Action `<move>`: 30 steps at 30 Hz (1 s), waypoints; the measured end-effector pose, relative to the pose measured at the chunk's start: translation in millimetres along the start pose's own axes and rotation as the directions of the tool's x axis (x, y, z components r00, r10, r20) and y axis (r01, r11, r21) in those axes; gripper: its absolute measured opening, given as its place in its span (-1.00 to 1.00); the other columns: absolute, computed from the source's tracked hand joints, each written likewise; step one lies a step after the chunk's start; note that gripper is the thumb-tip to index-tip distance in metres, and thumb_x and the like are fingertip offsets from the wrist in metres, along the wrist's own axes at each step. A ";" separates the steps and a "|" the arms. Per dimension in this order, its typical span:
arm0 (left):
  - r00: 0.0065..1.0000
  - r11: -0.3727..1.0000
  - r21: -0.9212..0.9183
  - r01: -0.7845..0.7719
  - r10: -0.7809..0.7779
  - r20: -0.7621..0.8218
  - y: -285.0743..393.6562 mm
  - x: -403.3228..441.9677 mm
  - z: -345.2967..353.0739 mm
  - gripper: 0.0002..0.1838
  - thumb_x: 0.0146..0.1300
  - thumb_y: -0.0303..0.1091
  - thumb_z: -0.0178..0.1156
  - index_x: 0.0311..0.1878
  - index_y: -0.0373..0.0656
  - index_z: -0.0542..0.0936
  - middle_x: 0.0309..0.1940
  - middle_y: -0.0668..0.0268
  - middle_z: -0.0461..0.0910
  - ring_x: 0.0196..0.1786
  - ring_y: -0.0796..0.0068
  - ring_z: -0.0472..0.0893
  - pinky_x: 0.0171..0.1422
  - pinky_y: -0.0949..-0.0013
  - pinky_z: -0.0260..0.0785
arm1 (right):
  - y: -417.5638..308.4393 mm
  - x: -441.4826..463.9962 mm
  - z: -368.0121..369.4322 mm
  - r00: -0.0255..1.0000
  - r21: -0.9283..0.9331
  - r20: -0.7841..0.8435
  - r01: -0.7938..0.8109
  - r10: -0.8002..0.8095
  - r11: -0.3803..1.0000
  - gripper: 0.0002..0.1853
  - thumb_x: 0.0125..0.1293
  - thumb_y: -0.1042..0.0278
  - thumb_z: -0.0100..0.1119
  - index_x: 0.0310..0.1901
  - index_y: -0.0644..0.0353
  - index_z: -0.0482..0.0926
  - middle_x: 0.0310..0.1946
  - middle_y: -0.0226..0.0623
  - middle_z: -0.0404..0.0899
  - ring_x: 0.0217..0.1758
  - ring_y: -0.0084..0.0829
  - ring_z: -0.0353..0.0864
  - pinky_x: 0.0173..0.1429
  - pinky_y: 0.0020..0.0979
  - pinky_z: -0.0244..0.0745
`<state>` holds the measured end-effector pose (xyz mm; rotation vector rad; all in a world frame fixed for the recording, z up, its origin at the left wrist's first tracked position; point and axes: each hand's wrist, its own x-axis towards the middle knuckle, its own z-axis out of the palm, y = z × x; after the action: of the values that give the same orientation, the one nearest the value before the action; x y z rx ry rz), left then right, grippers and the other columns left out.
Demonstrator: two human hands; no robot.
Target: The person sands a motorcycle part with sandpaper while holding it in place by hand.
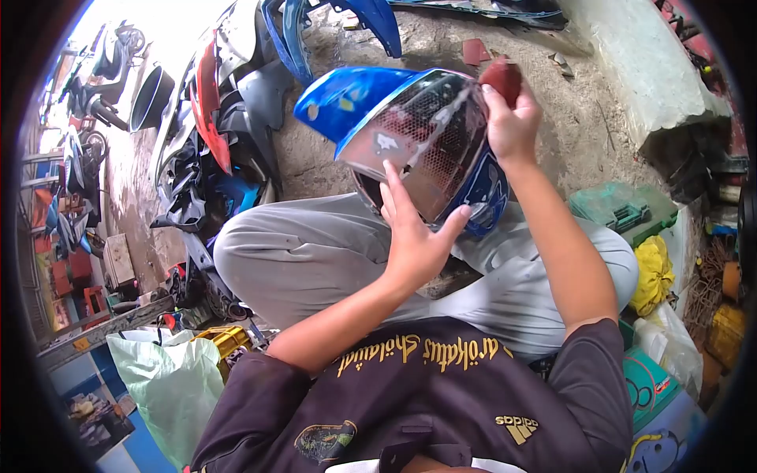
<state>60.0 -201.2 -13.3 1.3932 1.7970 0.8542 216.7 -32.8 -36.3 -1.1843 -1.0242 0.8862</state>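
Observation:
A blue motorcycle headlight cowl [359,94] with a clear, scuffed lens [430,130] stands tilted in front of my crossed legs. Through the lens a honeycomb pattern shows, with pale patches on its surface. My left hand [414,232] has its fingers spread over the near side of the lens; the fingertips are at it, but whether they press on it I cannot tell. At the upper right edge of the lens, my right hand [512,130] pinches a folded piece of dark red sandpaper [502,79].
Another red piece [475,52] lies on the concrete floor [583,134]. Blue fairing parts [335,24] lie beyond the cowl, and more black and red panels [206,102] pile up at left. A green toolbox [646,217] and a yellow bag [651,272] stand at right; a pale sack [169,386] sits lower left.

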 end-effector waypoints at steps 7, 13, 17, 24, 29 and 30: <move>0.793 0.955 0.012 0.298 -0.255 0.554 11.0 21.5 -72.4 -0.07 0.48 0.09 0.49 0.74 -0.18 0.37 0.17 0.06 0.81 0.10 0.38 0.73 0.21 0.33 0.55 | 46.1 -0.7 -9.5 0.997 -0.190 0.073 0.009 0.005 0.982 -0.69 0.48 0.40 0.37 0.20 0.26 0.74 0.00 -0.18 0.86 0.06 -0.33 0.83 0.28 -0.24 0.64; 0.947 0.788 0.526 -0.320 0.279 0.157 35.0 96.8 -83.9 -0.08 0.25 0.29 0.55 0.59 0.04 0.56 0.41 -0.01 0.62 0.51 -0.05 0.55 0.56 -0.07 0.37 | 51.8 -14.5 -7.6 0.994 -0.192 0.040 -0.093 0.102 0.977 -0.75 0.52 0.46 0.37 0.17 0.25 0.73 0.00 -0.40 0.82 -0.01 -0.54 0.72 0.24 -0.36 0.60; 0.870 0.662 0.620 -0.422 0.488 0.072 16.9 126.3 -22.6 0.05 0.22 0.38 0.51 0.68 0.06 0.46 0.66 -0.08 0.37 0.70 -0.24 0.30 0.70 -0.31 0.13 | 48.6 -19.4 -12.2 0.998 -0.282 0.043 -0.039 0.054 0.959 -0.75 0.53 0.45 0.38 0.17 0.20 0.76 -0.02 -0.35 0.85 -0.01 -0.54 0.75 0.23 -0.38 0.61; 0.838 0.634 0.610 -0.474 0.538 0.093 -8.6 129.3 -7.5 0.17 0.14 0.42 0.52 0.74 0.05 0.37 0.72 -0.09 0.30 0.76 -0.27 0.22 0.75 -0.41 -0.04 | 18.8 -26.5 -23.5 0.899 -0.373 0.305 0.418 -0.316 0.828 -0.72 0.38 0.66 0.35 0.08 0.21 0.74 -0.03 -0.10 0.83 0.06 -0.11 0.86 0.17 -0.20 0.73; 0.849 0.655 0.590 -0.471 0.517 0.104 -5.6 126.9 -11.3 0.17 0.10 0.33 0.58 0.73 0.03 0.38 0.74 -0.08 0.26 0.79 -0.24 0.18 0.76 -0.38 -0.06 | 19.6 -12.2 -30.6 0.796 -0.399 0.479 0.572 -0.369 0.717 -0.60 0.21 0.74 0.32 0.09 0.23 0.71 0.05 -0.07 0.78 0.17 0.05 0.78 0.29 -0.05 0.70; 0.855 0.667 0.576 -0.473 0.506 0.116 -3.4 126.6 -12.9 0.17 0.09 0.30 0.60 0.72 0.03 0.38 0.74 -0.08 0.24 0.79 -0.23 0.17 0.77 -0.37 -0.07 | 15.9 -9.1 -33.5 0.692 -0.346 0.566 0.692 -0.447 0.634 -0.62 0.23 0.74 0.31 0.09 0.25 0.71 0.04 -0.06 0.78 0.16 0.06 0.79 0.31 -0.02 0.72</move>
<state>24.8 -79.5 -25.5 2.3655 1.8298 0.5962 245.6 -48.7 -55.8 -0.9874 -2.0024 0.3124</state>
